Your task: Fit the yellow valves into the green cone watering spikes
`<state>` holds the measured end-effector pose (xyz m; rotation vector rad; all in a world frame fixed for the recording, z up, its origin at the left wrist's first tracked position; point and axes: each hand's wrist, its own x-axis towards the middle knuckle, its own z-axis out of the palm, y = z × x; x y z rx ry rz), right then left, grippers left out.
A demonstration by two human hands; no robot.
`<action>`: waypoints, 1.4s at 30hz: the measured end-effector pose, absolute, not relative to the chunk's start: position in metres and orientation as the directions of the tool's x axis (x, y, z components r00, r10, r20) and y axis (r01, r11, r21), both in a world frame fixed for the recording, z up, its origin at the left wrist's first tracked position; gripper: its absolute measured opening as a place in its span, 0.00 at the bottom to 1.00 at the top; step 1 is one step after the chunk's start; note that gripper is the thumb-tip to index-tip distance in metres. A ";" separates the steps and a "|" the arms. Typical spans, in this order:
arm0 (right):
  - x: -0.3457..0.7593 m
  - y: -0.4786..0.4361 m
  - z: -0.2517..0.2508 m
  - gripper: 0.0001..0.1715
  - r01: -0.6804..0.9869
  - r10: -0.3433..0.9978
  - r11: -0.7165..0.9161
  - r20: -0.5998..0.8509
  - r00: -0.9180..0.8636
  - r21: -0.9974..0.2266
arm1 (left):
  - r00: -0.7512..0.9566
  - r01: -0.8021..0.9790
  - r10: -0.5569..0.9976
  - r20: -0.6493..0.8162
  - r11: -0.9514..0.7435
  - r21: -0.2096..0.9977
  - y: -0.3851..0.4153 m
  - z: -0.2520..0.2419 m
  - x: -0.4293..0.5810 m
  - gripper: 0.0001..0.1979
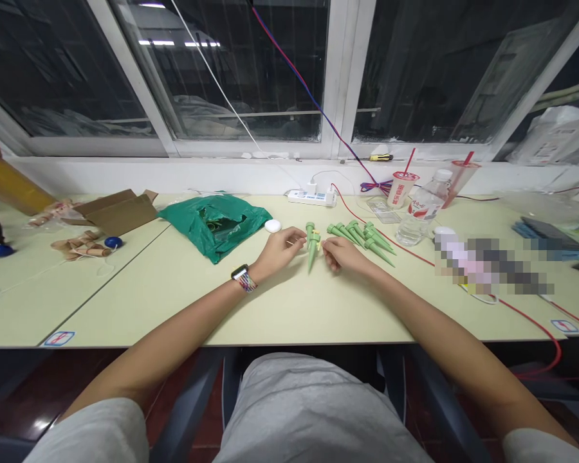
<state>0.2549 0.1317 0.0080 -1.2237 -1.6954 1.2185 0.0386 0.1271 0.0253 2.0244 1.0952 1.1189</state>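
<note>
Two green plastic spikes (311, 247) with ridged caps and pointed ends lie close together between my hands, small yellow bits beside their caps. Left of them is my left hand (285, 247), fingers pinched together; a thin pale sliver shows at the fingertips, too small to name. From the other side my right hand (343, 253) comes close to the caps with its fingers curled and closed; what it pinches is hidden. Several more green spikes (359, 233) lie in a loose group just beyond my right hand, tips toward the right.
A torn green plastic bag (217, 222) and a white round object (273, 226) lie to the left. Behind are a power strip (313, 197), a cup (402, 190) and a water bottle (422, 212). A red cable (405, 249) crosses the right side. Wooden pieces (84, 244) lie far left.
</note>
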 end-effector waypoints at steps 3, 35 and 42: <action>0.259 0.148 0.004 0.27 0.556 0.961 0.211 0.067 -0.268 -0.804 | 0.307 0.448 0.848 0.432 -0.530 0.720 0.134 0.021 0.033 0.08; 0.157 0.218 -0.005 0.44 0.919 0.939 0.343 0.073 -0.335 -0.197 | 0.252 0.507 0.824 0.508 -0.559 0.656 0.155 0.020 0.010 0.10; 0.195 0.206 0.017 0.38 0.943 0.946 0.315 0.118 -0.302 -0.107 | 0.234 0.454 0.847 0.477 -0.529 0.717 0.155 0.026 0.007 0.10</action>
